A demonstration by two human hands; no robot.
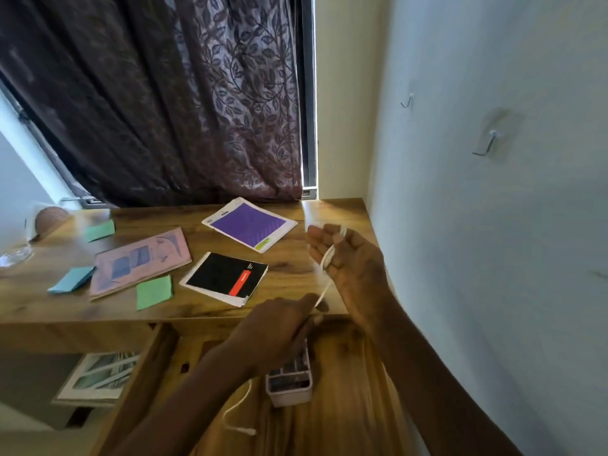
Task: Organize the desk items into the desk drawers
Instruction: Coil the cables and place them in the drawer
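Wide wooden desk (197,225) across the view, and below its front edge the drawer (345,422) stands pulled out. On the desk, a pink book (139,261) lies left of centre, tilted. A purple pack (250,223) sits near the back edge, and a black notebook (225,278) with a red stripe is just inside the front edge.

Over the desk's right front corner, the right hand (352,261) is raised, palm up, fingers half curled with the white cable (324,291) looped round them. The left hand (276,330), above the drawer, pinches that cable lower down, and the strand runs taut between the two hands. Its loose end hangs down over the drawer.

A small white tray (289,390) sits in the drawer under the left hand. Two green pads (154,292) (100,231) and a blue pad (70,279) flank the pink book.
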